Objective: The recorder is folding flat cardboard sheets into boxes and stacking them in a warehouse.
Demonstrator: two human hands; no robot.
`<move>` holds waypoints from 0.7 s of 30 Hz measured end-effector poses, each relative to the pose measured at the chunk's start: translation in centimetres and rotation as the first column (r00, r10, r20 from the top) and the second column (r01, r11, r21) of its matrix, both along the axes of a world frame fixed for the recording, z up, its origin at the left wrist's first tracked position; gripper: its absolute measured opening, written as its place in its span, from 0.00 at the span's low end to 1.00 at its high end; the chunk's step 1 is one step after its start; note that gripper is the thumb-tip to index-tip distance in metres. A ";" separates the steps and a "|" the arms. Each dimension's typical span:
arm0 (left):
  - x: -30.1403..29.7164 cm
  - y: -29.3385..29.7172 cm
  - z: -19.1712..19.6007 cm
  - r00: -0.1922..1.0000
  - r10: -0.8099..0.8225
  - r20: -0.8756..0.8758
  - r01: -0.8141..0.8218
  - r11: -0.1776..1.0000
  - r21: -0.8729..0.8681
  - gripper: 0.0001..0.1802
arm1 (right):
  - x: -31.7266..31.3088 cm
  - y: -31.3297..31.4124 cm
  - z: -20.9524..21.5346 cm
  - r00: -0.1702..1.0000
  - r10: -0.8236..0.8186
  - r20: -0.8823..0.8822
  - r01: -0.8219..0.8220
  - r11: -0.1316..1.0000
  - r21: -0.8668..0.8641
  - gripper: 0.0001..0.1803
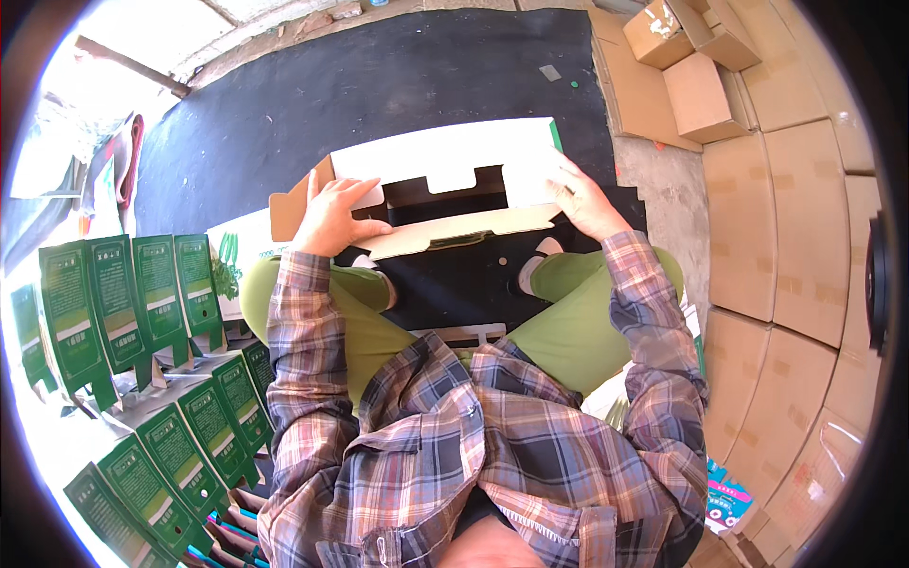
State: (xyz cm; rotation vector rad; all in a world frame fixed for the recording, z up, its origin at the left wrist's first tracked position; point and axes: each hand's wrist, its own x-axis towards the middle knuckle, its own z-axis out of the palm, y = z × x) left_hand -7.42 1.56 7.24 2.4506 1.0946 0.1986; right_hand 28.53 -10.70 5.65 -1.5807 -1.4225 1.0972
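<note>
Person's got a half-folded white cardboard carton (445, 180) held over their knees, w/ black mat (284, 104) behind. Left hand (331, 216) fingers clamped on the left end flap, right hand (582, 201) curled round the right end. Prob light, stiff-ish but creases easily, so best gripped at folds/ends, not mid-panel.

green folded cartons (142, 312) stand in rows at left. brown cardboard boxes (786, 227) are stacked at right, beside a black mat (379, 85).
</note>
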 end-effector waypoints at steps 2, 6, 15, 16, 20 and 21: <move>-0.3 -0.4 0.1 1.000 0.007 0.018 -0.009 0.993 0.115 0.35 | -0.7 0.2 -0.6 0.951 0.105 0.290 -0.132 0.988 0.078 0.27; -1.1 -1.4 3.2 0.868 0.107 0.485 -0.330 0.854 0.402 0.23 | -0.2 -0.6 -1.1 0.952 0.043 0.303 -0.056 0.998 0.032 0.28; -3.6 -2.6 -2.1 0.857 0.121 0.501 -0.030 0.982 -0.186 0.50 | -0.8 -0.2 -0.4 0.974 0.060 0.218 -0.065 0.998 0.016 0.32; -2.8 -2.6 -3.2 0.896 0.068 0.439 -0.040 0.997 -0.073 0.49 | -0.9 -0.1 -0.4 0.972 0.060 0.229 -0.068 0.997 0.028 0.33; 0.8 -2.6 -3.6 0.931 0.222 0.288 -0.235 0.972 0.013 0.41 | -0.6 -0.1 -1.2 0.986 -0.048 0.161 0.045 0.999 0.021 0.33; 1.6 -2.7 -3.3 0.898 0.367 0.245 -0.361 0.930 -0.068 0.38 | -0.6 -0.1 -1.4 0.968 -0.074 0.239 0.060 0.996 0.068 0.32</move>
